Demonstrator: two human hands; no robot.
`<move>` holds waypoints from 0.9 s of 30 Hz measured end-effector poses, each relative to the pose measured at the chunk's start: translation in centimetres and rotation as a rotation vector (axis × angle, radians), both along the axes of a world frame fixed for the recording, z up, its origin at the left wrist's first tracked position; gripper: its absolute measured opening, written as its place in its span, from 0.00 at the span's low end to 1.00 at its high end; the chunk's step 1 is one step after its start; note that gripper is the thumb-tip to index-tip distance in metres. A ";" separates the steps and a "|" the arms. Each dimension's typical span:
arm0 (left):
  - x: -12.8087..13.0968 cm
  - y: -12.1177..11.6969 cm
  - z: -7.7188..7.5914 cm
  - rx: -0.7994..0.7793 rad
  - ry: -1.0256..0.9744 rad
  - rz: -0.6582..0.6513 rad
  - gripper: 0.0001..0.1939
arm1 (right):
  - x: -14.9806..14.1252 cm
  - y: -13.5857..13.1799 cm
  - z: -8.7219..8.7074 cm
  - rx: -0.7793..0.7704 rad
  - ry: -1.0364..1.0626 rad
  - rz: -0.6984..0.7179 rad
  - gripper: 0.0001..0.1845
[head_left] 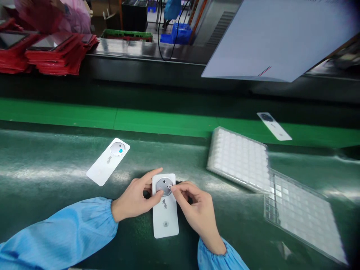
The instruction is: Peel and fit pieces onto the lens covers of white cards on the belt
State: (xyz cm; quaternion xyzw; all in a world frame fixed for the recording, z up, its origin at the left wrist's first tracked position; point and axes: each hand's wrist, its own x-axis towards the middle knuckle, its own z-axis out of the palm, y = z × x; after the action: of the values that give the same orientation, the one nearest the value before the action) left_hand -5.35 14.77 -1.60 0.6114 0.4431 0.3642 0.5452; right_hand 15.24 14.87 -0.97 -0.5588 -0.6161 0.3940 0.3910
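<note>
Light-blue cuffed sleeves (70,228) lead to two bare hands: the left hand (135,197) grasping a white rectangular card (165,221), the right hand (197,212) pinching its round grey disc (164,186). Two further white cards (108,161) and two transparent blister trays (237,159) lie well apart on the green bench (42,150).

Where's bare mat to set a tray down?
Bare green mat lies between the right hand and the clear trays, and left of the loose white card, above the left sleeve. Crowded: the held white card under the left hand and right hand, and where the trays meet.
</note>
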 end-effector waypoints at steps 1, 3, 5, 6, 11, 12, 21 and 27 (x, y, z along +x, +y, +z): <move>0.0 0.0 0.0 -0.003 -0.005 0.002 0.33 | 0.0 0.0 0.0 -0.003 -0.003 0.001 0.14; 0.1 0.0 0.0 -0.011 -0.015 0.004 0.33 | 0.0 0.0 0.0 -0.011 -0.006 0.004 0.14; 0.1 0.0 0.1 -0.017 -0.019 0.003 0.33 | 0.0 0.1 0.1 -0.022 -0.007 0.004 0.15; 0.1 0.0 0.1 -0.015 -0.020 0.002 0.33 | 0.1 0.1 0.1 -0.035 -0.003 0.008 0.15; 0.0 0.0 0.2 -0.005 -0.029 0.003 0.33 | 0.5 0.4 0.6 -0.220 0.116 0.055 0.19; 0.0 0.0 0.2 -0.008 -0.034 -0.001 0.33 | 0.5 0.5 0.7 -0.260 0.152 0.063 0.19; 0.0 0.1 0.4 0.004 -0.040 -0.008 0.33 | 0.6 0.6 1.2 -0.366 0.274 0.042 0.19; 0.0 0.0 0.4 0.007 -0.046 -0.002 0.33 | 0.7 0.7 1.2 -0.347 0.285 0.090 0.18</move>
State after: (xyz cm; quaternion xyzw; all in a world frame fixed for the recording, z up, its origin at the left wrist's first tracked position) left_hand -5.32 14.77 -1.16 0.6050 0.4286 0.3793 0.5536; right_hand 15.99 15.52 0.23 -0.5282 -0.5019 0.5862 0.3542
